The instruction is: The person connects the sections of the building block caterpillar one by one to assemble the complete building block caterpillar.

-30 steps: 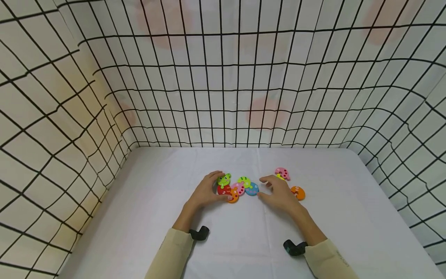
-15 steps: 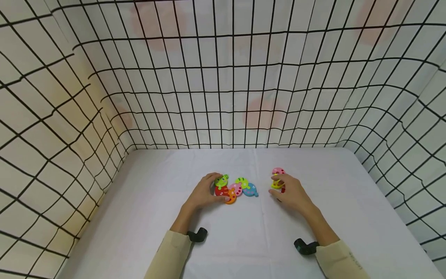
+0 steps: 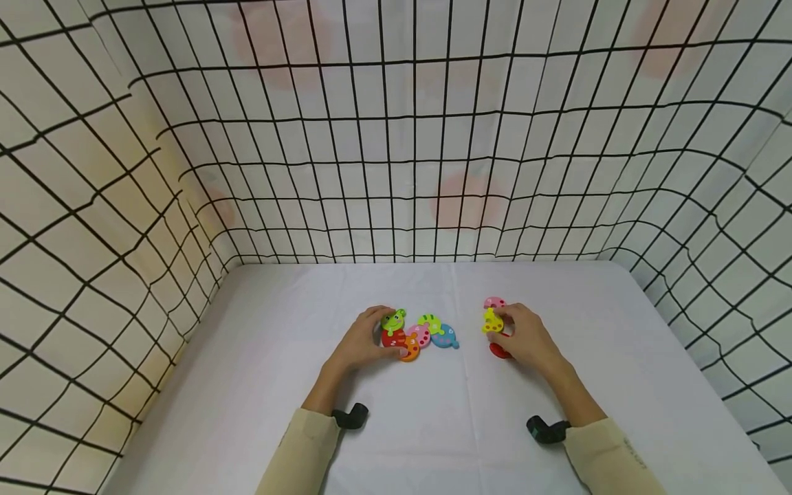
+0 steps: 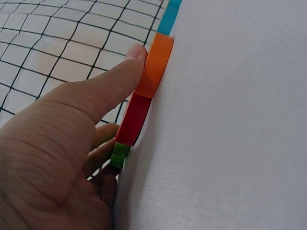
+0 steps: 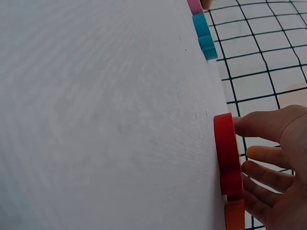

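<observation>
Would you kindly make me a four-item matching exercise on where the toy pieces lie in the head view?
Column one:
1. Green smiling piece
2. Blue piece
3. Yellow piece
4. Red piece numbered 2

Column two:
A. At the end of the left row nearer the right hand
B. Between the green smiling piece and the orange piece
C. At the right hand, apart from the left row
D. At the left row's other end, by the left hand

Pairs: 1-D, 2-A, 3-C, 4-B
</observation>
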Demonstrator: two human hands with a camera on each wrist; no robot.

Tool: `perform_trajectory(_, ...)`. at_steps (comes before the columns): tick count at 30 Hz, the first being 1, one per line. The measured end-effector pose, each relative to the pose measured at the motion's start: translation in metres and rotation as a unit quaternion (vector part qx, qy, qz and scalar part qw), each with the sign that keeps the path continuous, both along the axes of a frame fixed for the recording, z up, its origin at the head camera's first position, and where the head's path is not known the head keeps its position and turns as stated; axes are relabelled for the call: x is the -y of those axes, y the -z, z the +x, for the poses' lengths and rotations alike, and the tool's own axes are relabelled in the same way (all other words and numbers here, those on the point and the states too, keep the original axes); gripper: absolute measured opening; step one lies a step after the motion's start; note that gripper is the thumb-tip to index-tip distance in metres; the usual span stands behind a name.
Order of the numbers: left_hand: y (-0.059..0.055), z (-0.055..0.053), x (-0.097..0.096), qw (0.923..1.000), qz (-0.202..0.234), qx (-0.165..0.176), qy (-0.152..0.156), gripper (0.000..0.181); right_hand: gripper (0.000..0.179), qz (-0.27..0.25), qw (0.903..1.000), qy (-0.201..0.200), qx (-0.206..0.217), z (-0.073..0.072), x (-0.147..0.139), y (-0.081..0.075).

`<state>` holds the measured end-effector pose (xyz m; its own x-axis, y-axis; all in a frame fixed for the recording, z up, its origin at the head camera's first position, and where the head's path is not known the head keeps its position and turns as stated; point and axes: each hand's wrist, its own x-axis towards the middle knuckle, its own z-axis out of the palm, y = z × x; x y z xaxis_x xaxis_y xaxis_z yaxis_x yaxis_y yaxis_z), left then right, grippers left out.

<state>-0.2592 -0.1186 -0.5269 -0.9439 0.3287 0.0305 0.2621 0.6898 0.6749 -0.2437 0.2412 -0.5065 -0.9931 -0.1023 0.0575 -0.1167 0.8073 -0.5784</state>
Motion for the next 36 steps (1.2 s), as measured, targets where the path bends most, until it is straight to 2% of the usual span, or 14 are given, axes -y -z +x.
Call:
perform_trajectory(17,-0.003,0.0,0.002,1.0,0.004,0.0,0.005,0.088,0.059,-0.001,0.9996,-0.023,-0.014,-0.011,0.006,0.003)
perform_trajectory(23,-0.003,-0.002,0.007,0.9999,-0.004,0.011,0.011,0.085,0.062,-0.009,0.9996,-0.024,0.01,-0.013,0.008,0.004)
perform_trajectory(29,-0.003,-0.004,0.01,0.9996,0.016,0.015,0.015,0.081,0.06,-0.006,0.9994,-0.013,0.031,-0.014,0.011,0.003)
perform_trajectory(36,-0.002,-0.003,0.011,0.9995,0.022,0.019,0.009,0.08,0.062,-0.017,0.9993,-0.007,0.032,-0.011,0.012,0.001)
